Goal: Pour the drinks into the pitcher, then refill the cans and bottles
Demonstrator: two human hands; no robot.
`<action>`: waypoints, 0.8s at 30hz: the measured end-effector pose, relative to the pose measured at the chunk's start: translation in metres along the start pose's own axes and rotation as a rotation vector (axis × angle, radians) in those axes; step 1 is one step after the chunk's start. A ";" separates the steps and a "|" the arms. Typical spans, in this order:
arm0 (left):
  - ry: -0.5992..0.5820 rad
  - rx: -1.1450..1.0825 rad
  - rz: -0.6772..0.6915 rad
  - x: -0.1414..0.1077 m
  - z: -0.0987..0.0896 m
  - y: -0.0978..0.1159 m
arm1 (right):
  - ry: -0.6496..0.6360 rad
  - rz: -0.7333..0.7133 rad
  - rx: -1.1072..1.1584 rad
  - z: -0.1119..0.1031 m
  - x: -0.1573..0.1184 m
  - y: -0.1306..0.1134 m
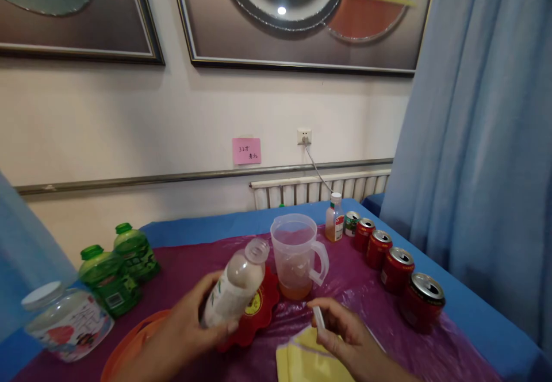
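We look down on a blue tabletop [483, 307] partly covered by a shiny purple plastic sheet [190, 261], presumably laid to catch drips. The person's left hand [196, 310] is closed around the labelled body of a clear bottle [237, 293], raised above the sheet with its open mouth leaning up and to the right, towards a translucent jug [292, 249]. That low grip leaves the neck free. The right hand [345, 331] pinches a small white piece, probably the bottle cap [318, 316], between thumb and fingers; blur keeps us from being sure. It is held just above a folded yellow cloth [297, 362].

The jug stands upright near the middle, its handle to the right, with amber liquid [295, 291] at the bottom. A red scalloped dish [271, 301] sits beside it, partly behind the bottle. Five cans [397, 270] line the right side, behind them a small bottle [334, 221], while two green bottles [110, 281] and a white-lidded jar [71, 327] stand left; both groups leave the middle to the hands.
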State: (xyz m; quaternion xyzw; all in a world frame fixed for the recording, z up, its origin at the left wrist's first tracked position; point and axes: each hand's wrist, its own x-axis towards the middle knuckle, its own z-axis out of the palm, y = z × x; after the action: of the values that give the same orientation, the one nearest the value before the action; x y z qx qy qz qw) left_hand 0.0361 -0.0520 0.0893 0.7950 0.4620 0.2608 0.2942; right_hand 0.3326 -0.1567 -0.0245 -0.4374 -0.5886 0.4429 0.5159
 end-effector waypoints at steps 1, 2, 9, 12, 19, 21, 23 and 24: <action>-0.001 0.036 0.005 0.013 -0.013 0.008 | 0.037 0.022 0.044 0.003 -0.001 0.018; -0.021 0.079 0.024 0.027 -0.025 0.015 | 0.073 0.028 0.078 0.004 -0.001 0.032; -0.092 0.438 0.081 0.105 -0.067 0.051 | 0.137 0.071 0.206 0.000 0.000 0.063; -0.146 0.486 0.111 0.119 -0.067 0.058 | 0.129 0.050 0.223 -0.002 -0.001 0.068; -0.234 0.633 0.139 0.136 -0.073 0.081 | 0.108 0.065 0.270 0.000 -0.003 0.071; -0.232 0.736 0.197 0.141 -0.077 0.087 | 0.134 0.072 0.305 0.003 -0.003 0.067; -0.232 0.840 0.255 0.147 -0.080 0.093 | 0.139 0.072 0.317 0.005 -0.003 0.063; -0.236 0.884 0.275 0.150 -0.081 0.096 | 0.140 0.068 0.313 0.005 -0.003 0.061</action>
State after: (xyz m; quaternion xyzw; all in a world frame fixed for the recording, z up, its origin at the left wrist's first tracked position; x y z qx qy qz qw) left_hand 0.1017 0.0609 0.2346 0.9220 0.3824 -0.0165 -0.0589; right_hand 0.3311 -0.1460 -0.0851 -0.4013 -0.4600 0.5148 0.6020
